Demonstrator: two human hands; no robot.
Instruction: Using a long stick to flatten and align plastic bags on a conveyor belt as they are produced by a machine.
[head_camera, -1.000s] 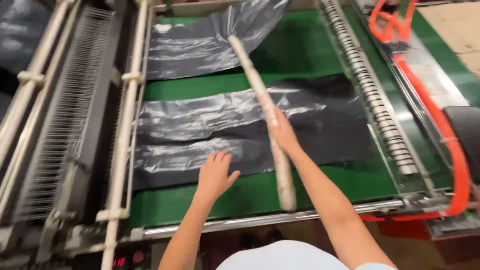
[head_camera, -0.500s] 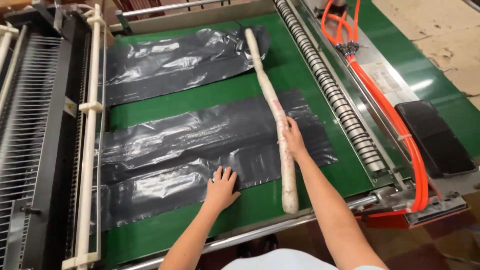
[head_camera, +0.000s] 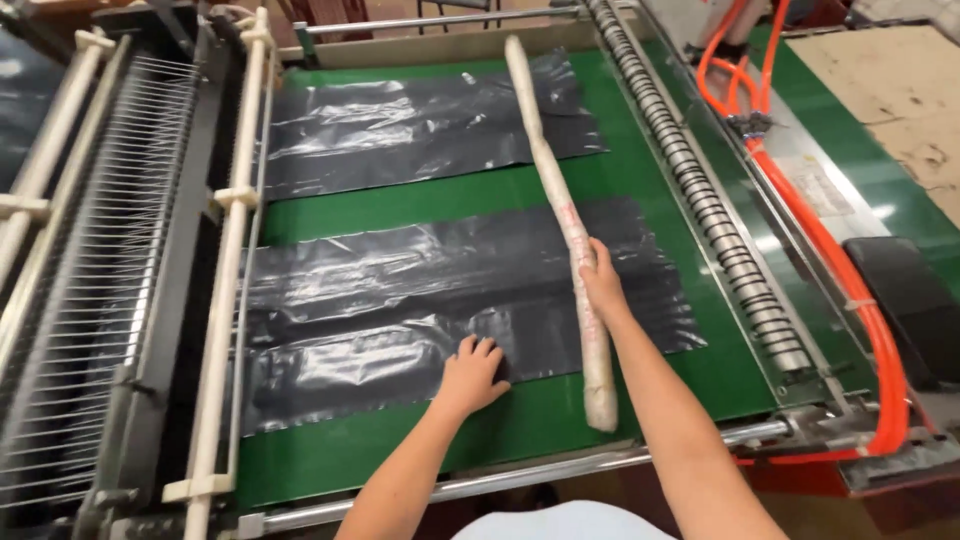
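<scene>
A long pale wrapped rod (head_camera: 556, 190) lies lengthwise across two stacks of black plastic bags on a green machine bed (head_camera: 520, 420). My right hand (head_camera: 600, 282) grips the rod near its lower third, pressing it onto the near stack of black bags (head_camera: 400, 300). At that stack's front edge my left hand (head_camera: 472, 372) has its fingers curled onto the plastic. A second stack of black bags (head_camera: 410, 125) lies farther back, with the rod's far end resting on it.
White rails and a wire comb rack (head_camera: 130, 270) run along the left. A ribbed roller (head_camera: 700, 190) and orange hoses (head_camera: 830, 260) line the right side, beside a black pad (head_camera: 905, 300). A metal bar (head_camera: 520, 480) edges the front.
The view has shifted and come closer. My left hand has gone from flat with spread fingers to curled at the bag edge. My right hand stays on the rod.
</scene>
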